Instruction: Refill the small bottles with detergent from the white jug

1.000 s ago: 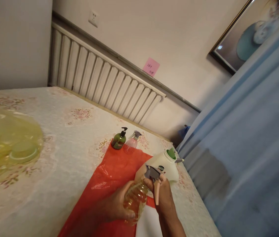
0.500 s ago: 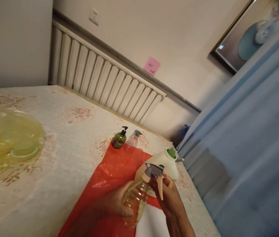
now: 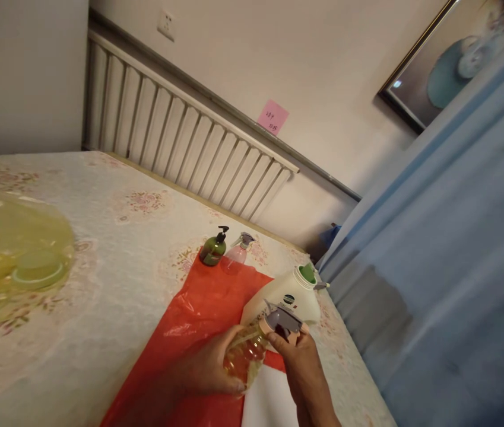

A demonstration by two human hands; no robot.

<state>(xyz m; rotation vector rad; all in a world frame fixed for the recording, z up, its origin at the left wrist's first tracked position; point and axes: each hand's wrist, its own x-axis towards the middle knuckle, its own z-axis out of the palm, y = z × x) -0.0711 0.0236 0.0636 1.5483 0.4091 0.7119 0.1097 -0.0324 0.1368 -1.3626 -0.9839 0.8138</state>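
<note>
room: head view, and we're over a bed with a pale floral cover (image 3: 113, 279); a white slatted radiator (image 3: 180, 142) runs along the wall behind it, a pink note (image 3: 272, 117) stuck just above, a framed picture (image 3: 438, 65) high on the right wall, blue fabric (image 3: 447, 255) filling the right side.
landmark: a red plastic sheet (image 3: 198, 314) lies across the cover, and everything gets placed from it.
spray bottle: here it is, a clear amber spray bottle (image 3: 246, 356) held tilted over the near end of the red plastic sheet, its grey trigger head (image 3: 284, 320) pointing right.
left hand: the left hand (image 3: 209, 370) is wrapped around the bottle's body, gripping it from below.
right hand: the right hand (image 3: 298, 362) is closed on the trigger head, fingers pinching it at the neck.
white jug: a white jug (image 3: 289, 293) with a green opening lies on its side at the right edge of the red plastic sheet, just behind the hands.
far end: a green pump bottle (image 3: 214, 249) and a pinkish spray bottle (image 3: 237, 252) stand side by side at the sheet's far corner.
left of sheet: a yellow see-through bag (image 3: 11, 255) sits well apart, far left, on the cover.
near edge: a white sheet (image 3: 265, 403) touches the red one below the hands.
</note>
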